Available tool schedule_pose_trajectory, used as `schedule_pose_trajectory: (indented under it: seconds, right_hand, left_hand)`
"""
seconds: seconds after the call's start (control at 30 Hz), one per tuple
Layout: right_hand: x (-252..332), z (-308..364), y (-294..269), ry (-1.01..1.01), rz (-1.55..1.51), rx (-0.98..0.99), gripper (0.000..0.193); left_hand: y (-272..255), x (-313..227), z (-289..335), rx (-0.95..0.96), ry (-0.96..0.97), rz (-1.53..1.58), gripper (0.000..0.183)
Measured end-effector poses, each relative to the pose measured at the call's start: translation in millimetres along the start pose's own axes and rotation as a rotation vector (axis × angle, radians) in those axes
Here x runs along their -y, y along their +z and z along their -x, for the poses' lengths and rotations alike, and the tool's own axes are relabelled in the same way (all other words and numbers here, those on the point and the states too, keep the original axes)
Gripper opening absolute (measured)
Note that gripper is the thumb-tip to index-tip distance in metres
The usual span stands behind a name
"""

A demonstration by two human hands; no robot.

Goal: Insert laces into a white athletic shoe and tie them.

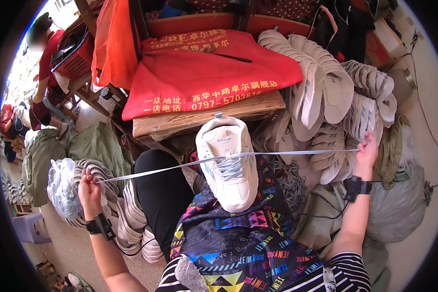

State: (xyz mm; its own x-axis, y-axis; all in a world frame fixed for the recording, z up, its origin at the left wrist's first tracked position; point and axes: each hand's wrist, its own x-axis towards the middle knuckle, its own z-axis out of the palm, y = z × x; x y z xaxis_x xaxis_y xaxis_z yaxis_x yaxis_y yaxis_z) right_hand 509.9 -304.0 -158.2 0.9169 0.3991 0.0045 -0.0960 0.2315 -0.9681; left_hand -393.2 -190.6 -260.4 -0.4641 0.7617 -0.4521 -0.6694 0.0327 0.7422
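Note:
A white sneaker (236, 187) rests toe toward me on my lap, over a dark printed apron (219, 243). Its pale blue-grey shoelace (175, 166) is partly laced, and the two loose ends stretch out taut to either side. On the left, my left hand (89, 190) is closed on one lace end. My right hand (367, 150), far out on the right, pinches the other end. Both arms are spread wide, with a dark band on each wrist.
Ahead stands a wooden bench (209, 116) under a red cloth (214, 73), with a thin dark tool (231, 57) on it. Stacked white shoes (314, 78) crowd the right; more shoe pieces (129, 214) lie left. Another person (46, 73) sits at the far left.

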Motion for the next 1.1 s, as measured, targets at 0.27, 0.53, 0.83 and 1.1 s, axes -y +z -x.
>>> schedule_pose_trajectory:
  seconds: [0.27,0.53,0.83,1.1]
  right_hand:
    - [-20.5,203.5,142.7,0.223,0.439,0.841,0.025]
    - [-54.8,260.0,179.3,0.148,0.495,1.247,0.01]
    - [-27.6,282.2,193.9,-0.865,0.981,1.264,0.011]
    - [-19.6,293.1,203.6,-1.198,1.173,1.422,0.022]
  left_hand:
    - [165.1,71.1,147.7,0.578,0.417,-0.74,0.05]
    - [205.4,156.4,188.8,0.9,0.042,-0.497,0.017]
    - [202.4,174.2,215.7,0.932,0.16,-0.885,0.014]
    - [207.1,156.3,228.4,0.864,-0.007,-1.031,0.02]
